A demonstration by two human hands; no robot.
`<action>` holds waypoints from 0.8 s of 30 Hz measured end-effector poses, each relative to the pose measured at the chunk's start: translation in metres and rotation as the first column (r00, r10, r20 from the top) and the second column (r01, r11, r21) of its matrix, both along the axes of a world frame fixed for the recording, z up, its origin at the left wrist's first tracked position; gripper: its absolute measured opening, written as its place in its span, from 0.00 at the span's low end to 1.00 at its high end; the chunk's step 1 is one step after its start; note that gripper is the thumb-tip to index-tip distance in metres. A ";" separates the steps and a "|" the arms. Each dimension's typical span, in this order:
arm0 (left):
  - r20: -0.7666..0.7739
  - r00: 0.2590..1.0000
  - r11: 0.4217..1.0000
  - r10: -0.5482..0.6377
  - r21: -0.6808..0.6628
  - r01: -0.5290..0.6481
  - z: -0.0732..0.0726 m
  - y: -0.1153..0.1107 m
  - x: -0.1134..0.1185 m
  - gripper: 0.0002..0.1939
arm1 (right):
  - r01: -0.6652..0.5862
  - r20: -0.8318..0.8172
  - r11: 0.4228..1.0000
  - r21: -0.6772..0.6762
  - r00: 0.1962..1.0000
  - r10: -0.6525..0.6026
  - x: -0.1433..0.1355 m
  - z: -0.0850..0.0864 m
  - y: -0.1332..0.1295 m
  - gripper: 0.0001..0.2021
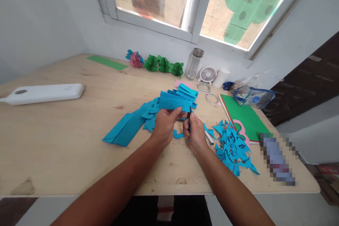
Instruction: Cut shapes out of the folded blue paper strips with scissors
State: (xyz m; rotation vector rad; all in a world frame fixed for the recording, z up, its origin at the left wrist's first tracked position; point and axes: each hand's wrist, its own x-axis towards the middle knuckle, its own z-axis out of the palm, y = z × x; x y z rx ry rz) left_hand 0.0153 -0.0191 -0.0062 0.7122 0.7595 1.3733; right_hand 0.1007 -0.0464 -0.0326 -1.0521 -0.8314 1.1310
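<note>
Hands at work on a wooden table (66,141). Centre of the frame: the left hand (164,123) pinches a folded blue paper (174,102), thumb on its lower edge; a curved line is drawn on its face. Just right of centre: the right hand (195,132) has its fingers closed round dark scissors (189,122), blades upright at the paper's right end; whether they part is hard to tell. Left of centre: a blue strip (119,130) lies flat. Lower right: blue scraps (233,146) in a loose heap, a pen (209,137) near them. Upper centre: a bottle (191,69) beside a fan (208,74).
</note>
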 end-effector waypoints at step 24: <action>-0.091 0.996 1.000 -0.006 0.015 0.007 0.000 -0.002 0.000 0.11 | -0.001 0.038 1.000 -0.026 0.999 0.002 -0.002 -0.005 -0.001 0.25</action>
